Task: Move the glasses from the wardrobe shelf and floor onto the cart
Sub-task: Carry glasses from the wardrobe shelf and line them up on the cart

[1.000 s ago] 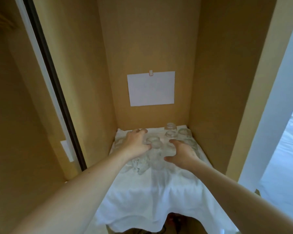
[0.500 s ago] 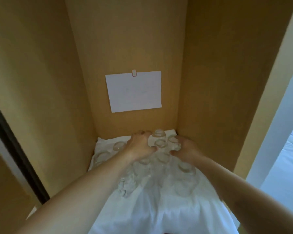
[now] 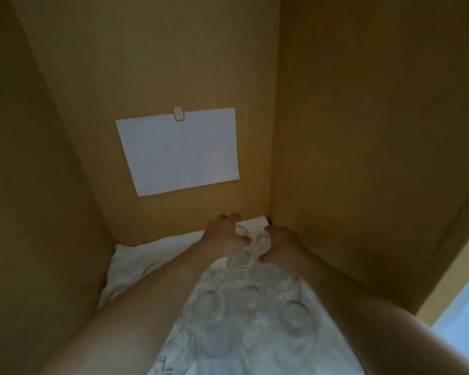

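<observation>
a head-camera view looked down into a tan wooden wardrobe (image 3: 363,131). a white cloth (image 3: 136,263) covered its shelf, and clear glasses (image 3: 251,296) stood on the cloth in a tight cluster toward the right side. each glass stood upright, its long axis vertical; whether the mouths faced up or down could not be told, since the glass was clear and blurred.

both bare arms reached in from the bottom of the frame to the back right corner. the left hand (image 3: 222,236) had its fingers curled over the top of a back glass (image 3: 243,231), the thumb against its side. the right hand (image 3: 282,246) was just beside it, fingers curled round another glass (image 3: 263,240) near the corner, with its thumb low near a glass (image 3: 240,259) that stood between the two hands. how firmly either hand gripped could not be told.

the nearer glasses stood in rows under and between the forearms, crowding the way to the back ones. the right wall stood close beside the right hand.

a white paper (image 3: 179,151) hung on the back wall above the hands, fixed at its top edge by a small red-edged clip (image 3: 178,114). a pale strip (image 3: 463,315) of the room showed at lower right.
</observation>
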{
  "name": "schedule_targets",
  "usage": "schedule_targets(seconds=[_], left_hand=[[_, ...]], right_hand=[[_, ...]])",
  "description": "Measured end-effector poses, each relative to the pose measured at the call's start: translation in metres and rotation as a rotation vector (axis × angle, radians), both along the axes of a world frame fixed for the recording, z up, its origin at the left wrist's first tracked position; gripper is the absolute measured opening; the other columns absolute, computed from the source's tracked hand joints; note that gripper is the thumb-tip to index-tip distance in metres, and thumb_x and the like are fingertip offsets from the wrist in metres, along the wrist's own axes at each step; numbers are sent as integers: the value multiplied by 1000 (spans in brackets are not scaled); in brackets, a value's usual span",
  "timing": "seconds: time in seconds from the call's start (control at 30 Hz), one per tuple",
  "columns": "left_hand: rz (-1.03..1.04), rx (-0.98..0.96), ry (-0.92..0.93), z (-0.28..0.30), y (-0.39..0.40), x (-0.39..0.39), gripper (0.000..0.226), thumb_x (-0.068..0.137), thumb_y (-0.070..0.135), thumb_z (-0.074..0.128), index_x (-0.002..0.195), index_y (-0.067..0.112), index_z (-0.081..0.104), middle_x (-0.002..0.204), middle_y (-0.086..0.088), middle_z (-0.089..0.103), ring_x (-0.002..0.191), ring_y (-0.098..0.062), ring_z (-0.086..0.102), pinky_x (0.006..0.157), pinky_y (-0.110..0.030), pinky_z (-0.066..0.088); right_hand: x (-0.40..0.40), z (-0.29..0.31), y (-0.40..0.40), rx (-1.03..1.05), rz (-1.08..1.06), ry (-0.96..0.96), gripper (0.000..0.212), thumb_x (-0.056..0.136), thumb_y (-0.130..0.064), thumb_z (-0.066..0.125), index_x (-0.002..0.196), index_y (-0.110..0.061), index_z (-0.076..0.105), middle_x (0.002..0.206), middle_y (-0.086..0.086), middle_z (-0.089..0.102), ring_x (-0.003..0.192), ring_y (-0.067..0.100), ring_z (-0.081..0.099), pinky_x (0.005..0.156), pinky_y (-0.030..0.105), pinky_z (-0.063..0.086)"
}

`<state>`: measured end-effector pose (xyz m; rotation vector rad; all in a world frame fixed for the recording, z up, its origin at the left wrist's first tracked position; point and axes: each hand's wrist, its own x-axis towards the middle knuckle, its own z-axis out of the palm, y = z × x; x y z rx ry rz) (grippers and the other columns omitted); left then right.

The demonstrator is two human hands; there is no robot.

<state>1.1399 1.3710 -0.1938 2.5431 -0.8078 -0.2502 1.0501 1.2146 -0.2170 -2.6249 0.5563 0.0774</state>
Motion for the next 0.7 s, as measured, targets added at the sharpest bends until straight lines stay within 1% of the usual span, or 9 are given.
schedule_targets(seconds=[0.07,0.17,0.2,0.3,0.4,0.47,0.57,0.63,0.7], left_hand=[[-10,32,31,-5,-10,7,85,81,52,75,152,24,39,147,-12,44,133,-32,46,105,-35,44],[-44,91,86,-14,-20,16,88,80,48,77,154,25,36,149,-12,40,135,-32,44,108,-39,44],[-55,111,102,-18,-22,19,88,80,46,78,154,25,35,148,-11,39,134,-32,45,107,-40,45],[-69,146,127,-24,-27,26,89,78,39,81,154,30,34,143,-10,39,126,-30,52,98,-36,50],[-65,165,129,-26,-31,31,90,76,35,84,152,32,36,141,-9,42,124,-27,53,93,-31,50],[-73,155,102,-26,-31,33,86,75,32,85,149,29,41,139,-9,47,123,-26,55,96,-32,51],[-75,105,97,-21,-26,33,80,72,23,89,142,26,51,139,-6,51,124,-23,55,99,-32,51],[-75,99,56,-10,-19,33,80,69,21,90,140,27,52,132,-8,51,119,-25,56,92,-30,52],[-59,82,-35,7,-9,34,77,68,21,90,136,28,54,120,-7,49,109,-27,58,83,-30,52]], right_hand=[[10,-4,-3,-5,17,33,87,73,-40,84,146,-22,41,145,7,50,127,29,52,100,39,51],[22,-13,-4,6,46,94,102,73,-39,86,155,-21,29,150,7,43,133,27,47,100,37,50],[24,-16,-4,-9,56,111,103,72,-38,87,155,-21,28,150,7,42,133,27,46,99,36,50],[28,-22,-4,-65,68,127,96,68,-34,90,147,-22,37,143,10,45,127,28,49,96,36,51],[32,-22,-5,-27,48,132,91,66,-28,92,141,-21,41,136,11,48,122,29,52,92,38,53],[34,-20,-6,5,40,135,89,64,-24,92,139,-20,43,132,10,51,116,27,55,85,35,54],[36,-16,-10,79,26,107,91,60,-19,94,138,-18,47,121,3,56,105,22,59,71,28,49],[36,-9,-11,122,10,81,92,58,-17,95,137,-19,48,124,3,60,106,22,61,69,26,47],[37,4,-9,148,0,7,91,55,-17,96,134,-19,51,127,3,60,108,21,61,71,25,47]])
